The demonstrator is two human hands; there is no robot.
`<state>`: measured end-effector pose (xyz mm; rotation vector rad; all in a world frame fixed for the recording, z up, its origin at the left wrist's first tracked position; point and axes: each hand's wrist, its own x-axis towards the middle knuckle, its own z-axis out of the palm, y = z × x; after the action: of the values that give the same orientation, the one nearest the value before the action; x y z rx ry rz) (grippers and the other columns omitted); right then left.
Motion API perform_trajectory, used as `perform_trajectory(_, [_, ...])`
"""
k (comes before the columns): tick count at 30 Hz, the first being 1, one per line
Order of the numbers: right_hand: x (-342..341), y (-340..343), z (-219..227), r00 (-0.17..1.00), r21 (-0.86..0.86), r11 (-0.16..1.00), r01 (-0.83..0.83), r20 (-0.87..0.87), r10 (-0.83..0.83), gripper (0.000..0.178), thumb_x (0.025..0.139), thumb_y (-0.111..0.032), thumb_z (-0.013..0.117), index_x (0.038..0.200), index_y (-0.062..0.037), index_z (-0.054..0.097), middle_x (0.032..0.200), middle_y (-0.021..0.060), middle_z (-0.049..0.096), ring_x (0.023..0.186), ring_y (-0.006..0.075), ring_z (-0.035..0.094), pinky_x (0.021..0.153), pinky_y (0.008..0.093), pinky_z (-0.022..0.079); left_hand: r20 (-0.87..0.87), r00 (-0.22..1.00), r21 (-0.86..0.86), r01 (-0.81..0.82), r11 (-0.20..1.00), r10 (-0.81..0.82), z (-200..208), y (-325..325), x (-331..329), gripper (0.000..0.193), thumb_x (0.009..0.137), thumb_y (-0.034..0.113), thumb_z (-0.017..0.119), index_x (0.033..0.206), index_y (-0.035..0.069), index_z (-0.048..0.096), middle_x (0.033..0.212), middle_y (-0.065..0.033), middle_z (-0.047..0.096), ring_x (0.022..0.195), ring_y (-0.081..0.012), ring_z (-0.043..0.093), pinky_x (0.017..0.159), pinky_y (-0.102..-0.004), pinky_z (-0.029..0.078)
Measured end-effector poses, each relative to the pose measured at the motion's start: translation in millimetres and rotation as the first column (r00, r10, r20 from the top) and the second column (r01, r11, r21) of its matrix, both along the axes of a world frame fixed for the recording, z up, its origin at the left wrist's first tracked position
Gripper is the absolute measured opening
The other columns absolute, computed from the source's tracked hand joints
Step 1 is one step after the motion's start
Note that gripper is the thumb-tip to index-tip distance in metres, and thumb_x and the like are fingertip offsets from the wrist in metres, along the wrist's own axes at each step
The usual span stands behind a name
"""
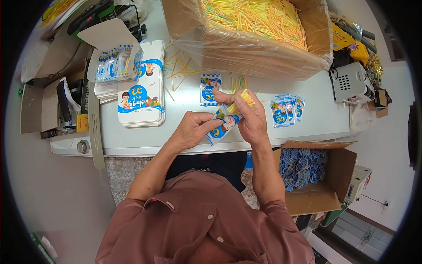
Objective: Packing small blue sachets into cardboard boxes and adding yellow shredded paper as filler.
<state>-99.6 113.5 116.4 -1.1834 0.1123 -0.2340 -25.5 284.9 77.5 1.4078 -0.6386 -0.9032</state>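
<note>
On the smooth white table (323,108) there are many things, taking the middle of the view as the clock's centre. At twelve to one o'clock stands a brown cardboard box (259,59), lined with clear plastic and full of thin yellow and orange sticks (259,20). At ten o'clock lies a stack of flat white printed cartons (140,115); a grey-white device with round holes (351,83) is at two. Speckled floor (123,176) shows at eight, and an open carton of blue packets (307,199) at four.

The small blue-and-white plastic packet (226,122) is near the centre — the left hand (191,131) pinches its side, thumb against fingers. The right hand (252,119) is closed on a bundle of yellow sticks (247,97) at the packet's upper end; how deep they go, I cannot tell. Labels carry a cartoon child and yellow lettering on blue.
</note>
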Motion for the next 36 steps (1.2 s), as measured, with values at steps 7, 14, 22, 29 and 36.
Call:
perform_trajectory(7, [0,2,-15,0.993,0.074,0.997,0.023,-0.118,-0.014,0.022,0.102,-0.017,0.049,0.113,0.0005,0.055,0.130,0.0240,0.060,0.123,0.0282,0.056,0.107,0.0406,0.041,-0.112,0.982,-0.054,-0.161,0.985,0.155,-12,-6,-8,0.022,0.095,0.013,0.066,0.107,-0.004,0.072,0.091,-0.0046,0.073,0.080,-0.0054,0.061,0.072,-0.0215,0.051])
perform_trajectory(14, [-9,11,-18,0.999,-0.064,0.997,-0.048,-0.029,0.046,0.039,0.096,-0.019,0.060,0.130,0.0007,0.053,0.138,0.0172,0.053,0.125,0.0233,0.053,0.106,0.0365,0.040,-0.379,0.891,-0.235,-0.352,0.906,0.248,-24,-18,-24,0.037,0.094,0.007,0.067,0.127,-0.007,0.057,0.109,-0.0124,0.070,0.092,-0.0119,0.066,0.082,-0.0240,0.053])
perform_trajectory(22, [-40,-4,-35,0.988,-0.563,0.819,0.110,-0.032,-0.154,0.026,0.086,0.000,0.073,0.111,-0.0008,0.064,0.105,0.0104,0.067,0.098,0.0155,0.063,0.088,0.0287,0.049,-0.249,0.934,-0.329,-0.331,0.884,0.257,-17,-16,-17,0.035,0.093,0.004,0.068,0.125,-0.005,0.058,0.113,-0.0128,0.069,0.098,-0.0140,0.065,0.088,-0.0259,0.052])
perform_trajectory(29, [-62,-32,-39,0.859,-0.601,0.670,0.435,0.054,-0.509,0.007,0.096,-0.005,0.063,0.094,-0.0044,0.057,0.086,0.0020,0.064,0.077,0.0053,0.057,0.070,0.0203,0.047,0.277,0.735,-0.006,-0.642,0.767,0.618,-18,-16,3,0.045,0.084,0.024,0.079,0.117,-0.003,0.062,0.095,-0.0130,0.071,0.076,-0.0187,0.068,0.068,-0.0349,0.055])
perform_trajectory(36, [-96,-131,-41,0.725,-0.847,0.456,0.274,-0.130,-0.677,0.017,0.098,-0.014,0.061,0.088,-0.0016,0.056,0.069,0.0043,0.060,0.064,0.0129,0.058,0.059,0.0294,0.046,0.767,0.640,0.482,-0.623,0.615,0.047,-21,-50,53,0.049,0.079,0.046,0.078,0.087,-0.002,0.070,0.078,-0.0203,0.069,0.075,-0.0363,0.068,0.065,-0.0426,0.052])
